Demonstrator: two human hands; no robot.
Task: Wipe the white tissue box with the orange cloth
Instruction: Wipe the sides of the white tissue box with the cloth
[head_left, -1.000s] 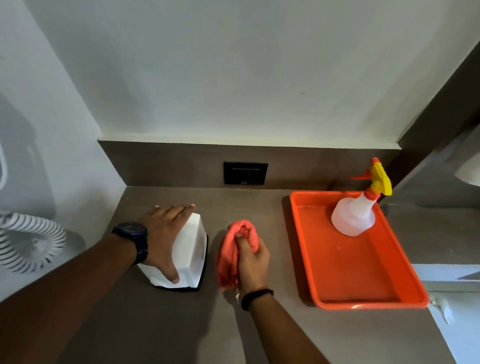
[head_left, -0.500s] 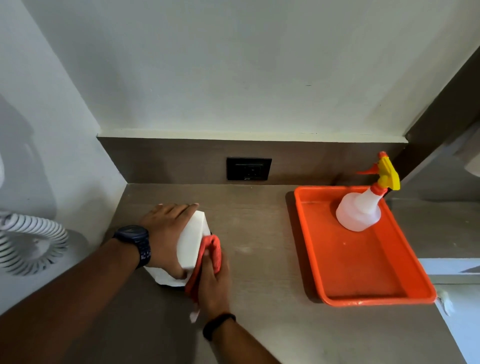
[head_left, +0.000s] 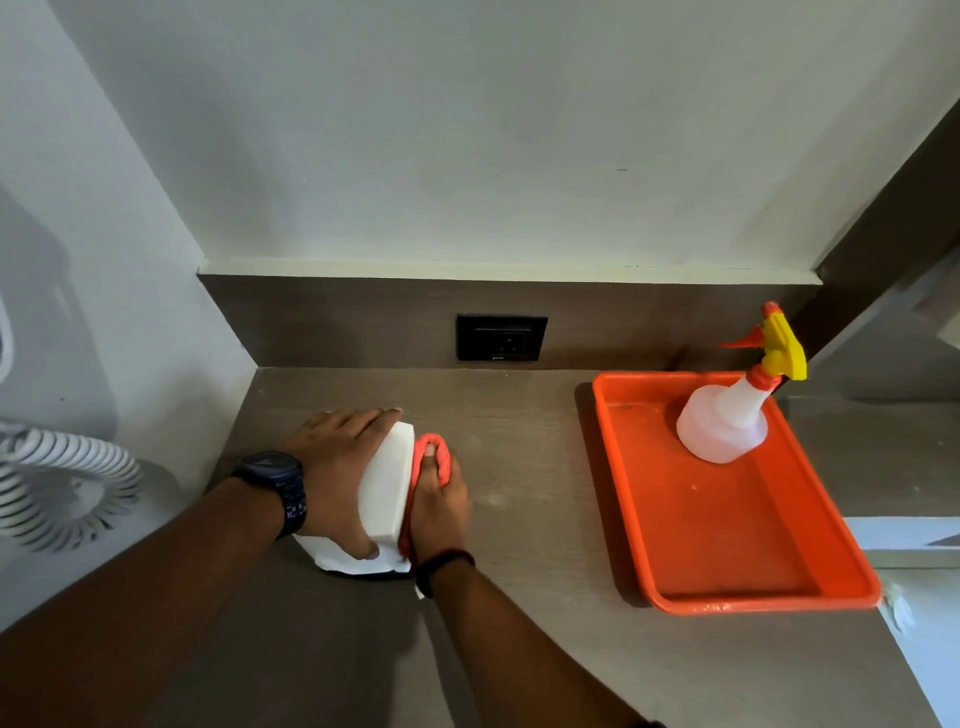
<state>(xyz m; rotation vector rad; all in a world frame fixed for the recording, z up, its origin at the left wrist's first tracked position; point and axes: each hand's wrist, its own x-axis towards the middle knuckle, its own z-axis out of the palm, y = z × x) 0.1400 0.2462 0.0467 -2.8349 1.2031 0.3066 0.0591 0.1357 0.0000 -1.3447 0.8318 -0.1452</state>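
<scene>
The white tissue box (head_left: 385, 488) stands tipped on the brown counter, left of centre. My left hand (head_left: 337, 467), with a dark watch on the wrist, lies over the box's left face and grips it, thumb at the near end. My right hand (head_left: 439, 506) presses the orange cloth (head_left: 434, 451) flat against the box's right side. The cloth bunches above my fingers and runs as a thin strip between palm and box. White tissue paper (head_left: 343, 558) sticks out under the box's near end.
An orange tray (head_left: 727, 530) lies on the counter's right side, holding a white spray bottle (head_left: 724, 421) with a yellow and orange trigger. A black wall socket (head_left: 501, 338) sits in the backsplash. A coiled white cord (head_left: 57, 483) hangs at the left wall.
My right hand brought the cloth from beside the box onto its right side, then slid it further along that side, away from me. My left hand has kept its hold.
</scene>
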